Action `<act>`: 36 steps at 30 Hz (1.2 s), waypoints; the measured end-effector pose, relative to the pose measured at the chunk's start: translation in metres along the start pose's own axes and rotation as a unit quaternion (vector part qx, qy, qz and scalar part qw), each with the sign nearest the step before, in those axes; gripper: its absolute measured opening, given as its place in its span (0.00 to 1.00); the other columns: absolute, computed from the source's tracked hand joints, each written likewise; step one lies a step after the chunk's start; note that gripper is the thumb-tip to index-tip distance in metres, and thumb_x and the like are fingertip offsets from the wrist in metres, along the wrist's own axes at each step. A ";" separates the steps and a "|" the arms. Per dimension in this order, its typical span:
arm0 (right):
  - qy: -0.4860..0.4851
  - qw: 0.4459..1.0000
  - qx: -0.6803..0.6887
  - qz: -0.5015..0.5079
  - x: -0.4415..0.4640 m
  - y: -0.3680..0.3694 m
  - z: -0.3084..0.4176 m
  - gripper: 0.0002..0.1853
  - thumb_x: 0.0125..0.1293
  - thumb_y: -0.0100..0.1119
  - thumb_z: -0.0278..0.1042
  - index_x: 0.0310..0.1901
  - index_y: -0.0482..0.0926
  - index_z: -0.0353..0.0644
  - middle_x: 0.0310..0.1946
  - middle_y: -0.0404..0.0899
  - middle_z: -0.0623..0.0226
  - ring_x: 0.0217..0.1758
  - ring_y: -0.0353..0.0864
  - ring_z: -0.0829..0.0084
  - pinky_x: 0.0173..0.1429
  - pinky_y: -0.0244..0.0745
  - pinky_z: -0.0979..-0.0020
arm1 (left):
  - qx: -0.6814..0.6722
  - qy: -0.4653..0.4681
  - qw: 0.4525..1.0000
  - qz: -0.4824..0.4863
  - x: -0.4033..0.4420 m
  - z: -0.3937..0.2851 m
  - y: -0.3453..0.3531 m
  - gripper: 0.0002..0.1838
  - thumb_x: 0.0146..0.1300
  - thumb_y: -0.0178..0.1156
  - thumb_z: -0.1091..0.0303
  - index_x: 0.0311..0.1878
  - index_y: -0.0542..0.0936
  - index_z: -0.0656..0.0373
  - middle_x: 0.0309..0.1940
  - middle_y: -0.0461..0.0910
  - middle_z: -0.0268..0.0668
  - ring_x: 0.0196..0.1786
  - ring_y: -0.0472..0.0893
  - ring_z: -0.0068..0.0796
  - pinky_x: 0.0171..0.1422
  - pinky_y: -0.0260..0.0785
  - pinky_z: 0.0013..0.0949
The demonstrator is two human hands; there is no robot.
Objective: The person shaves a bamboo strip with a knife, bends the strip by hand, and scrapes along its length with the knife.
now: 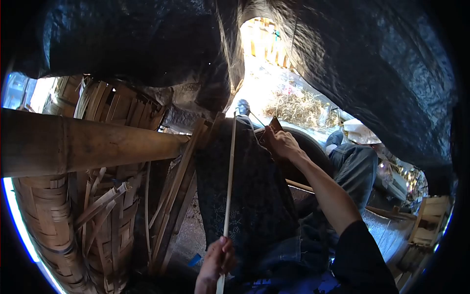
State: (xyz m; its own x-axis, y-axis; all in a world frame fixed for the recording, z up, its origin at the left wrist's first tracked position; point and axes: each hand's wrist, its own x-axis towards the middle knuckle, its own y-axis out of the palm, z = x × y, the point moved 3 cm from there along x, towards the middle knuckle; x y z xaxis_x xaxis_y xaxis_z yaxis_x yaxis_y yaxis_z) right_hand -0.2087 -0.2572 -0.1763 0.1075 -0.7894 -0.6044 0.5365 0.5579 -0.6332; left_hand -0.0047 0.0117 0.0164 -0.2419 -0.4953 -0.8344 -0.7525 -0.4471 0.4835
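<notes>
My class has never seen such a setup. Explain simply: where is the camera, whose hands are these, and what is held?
There is no machine here. One camera, worn on a person's head, looks forward and down at their own bare hands. The left hand, low in the picture, closes its fingers around a long, thin, pale wood-like strip. The right hand is farther forward, near a small brown piece; its grip is unclear. Dark patterned cloth lies below the strip. A thick brown bamboo pole crosses the left side. Straw-coloured scraps lie on bright ground ahead.
</notes>
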 end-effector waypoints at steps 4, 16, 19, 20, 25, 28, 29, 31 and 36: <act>0.039 0.995 0.080 0.052 -0.054 -0.044 0.000 0.43 0.69 0.23 0.66 0.29 0.81 0.33 0.26 0.79 0.47 0.30 0.81 0.54 0.43 0.74 0.56 | 0.150 0.042 0.984 -0.085 0.032 -0.006 0.001 0.18 0.72 0.42 0.52 0.27 0.65 0.51 0.09 0.56 0.22 0.07 0.55 0.15 0.11 0.47 0.22; -0.300 0.927 -0.118 -0.192 -0.103 0.006 0.004 0.24 0.68 0.47 0.56 0.38 0.80 0.40 0.14 0.70 0.63 0.16 0.73 0.66 0.24 0.74 0.63 | 0.206 0.051 0.976 -0.051 0.057 -0.019 0.004 0.18 0.73 0.40 0.52 0.29 0.66 0.51 0.14 0.58 0.22 0.12 0.58 0.12 0.15 0.49 0.20; -0.294 0.914 -0.171 -0.220 -0.099 0.006 0.013 0.32 0.66 0.45 0.62 0.23 0.80 0.38 0.14 0.75 0.58 0.19 0.79 0.59 0.28 0.76 0.61 | 0.228 0.058 0.969 -0.077 0.049 -0.016 0.008 0.18 0.74 0.40 0.53 0.28 0.65 0.51 0.15 0.58 0.22 0.14 0.58 0.11 0.17 0.50 0.20; -0.301 0.912 -0.177 -0.215 -0.097 0.010 0.015 0.32 0.66 0.45 0.62 0.23 0.80 0.38 0.14 0.75 0.58 0.19 0.79 0.59 0.28 0.76 0.61 | 0.245 0.065 0.963 -0.090 0.046 -0.014 0.008 0.19 0.74 0.40 0.53 0.28 0.65 0.51 0.15 0.58 0.22 0.15 0.59 0.11 0.18 0.50 0.19; -0.216 0.961 -0.122 -0.125 -0.088 0.012 0.022 0.36 0.64 0.44 0.65 0.17 0.78 0.37 0.16 0.78 0.52 0.25 0.83 0.55 0.31 0.79 0.60 | 0.219 0.075 0.971 -0.061 0.045 -0.011 0.008 0.19 0.74 0.39 0.54 0.27 0.65 0.52 0.16 0.59 0.22 0.16 0.60 0.12 0.19 0.51 0.20; -0.200 0.962 -0.107 -0.150 -0.088 0.017 0.027 0.37 0.64 0.44 0.66 0.16 0.78 0.37 0.16 0.77 0.51 0.27 0.83 0.55 0.31 0.79 0.60 | 0.223 0.069 0.971 -0.053 0.043 -0.009 0.008 0.19 0.74 0.38 0.54 0.27 0.65 0.52 0.16 0.59 0.22 0.16 0.59 0.12 0.19 0.51 0.20; -0.201 0.962 -0.106 -0.151 -0.087 0.017 0.031 0.37 0.64 0.44 0.66 0.16 0.78 0.37 0.16 0.77 0.51 0.27 0.83 0.55 0.31 0.79 0.60 | 0.221 0.064 0.972 -0.051 0.043 -0.009 0.007 0.19 0.74 0.38 0.54 0.27 0.64 0.52 0.16 0.59 0.22 0.15 0.59 0.12 0.18 0.51 0.20; -0.185 0.964 -0.107 -0.158 -0.087 0.017 0.034 0.37 0.63 0.44 0.67 0.17 0.79 0.37 0.16 0.77 0.51 0.26 0.83 0.55 0.31 0.79 0.59 | 0.201 0.059 0.977 -0.050 0.041 -0.010 0.006 0.19 0.74 0.38 0.54 0.27 0.64 0.52 0.16 0.59 0.22 0.15 0.59 0.12 0.18 0.51 0.20; -0.210 0.953 -0.117 -0.186 -0.090 0.006 0.035 0.36 0.63 0.44 0.67 0.17 0.79 0.37 0.15 0.77 0.53 0.24 0.83 0.55 0.30 0.79 0.59 | 0.160 0.029 0.986 -0.045 0.042 -0.018 0.011 0.19 0.73 0.39 0.52 0.28 0.64 0.52 0.15 0.60 0.23 0.15 0.60 0.13 0.17 0.50 0.21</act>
State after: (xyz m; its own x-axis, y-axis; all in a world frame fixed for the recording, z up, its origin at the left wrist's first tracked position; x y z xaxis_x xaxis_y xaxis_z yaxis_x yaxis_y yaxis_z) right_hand -0.1858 -0.1914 -0.1087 0.2980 -0.9491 -0.1018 0.4066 0.2227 -0.8860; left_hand -0.0115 -0.0274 -0.0085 -0.1376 -0.5099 -0.8492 -0.9259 -0.2382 0.2931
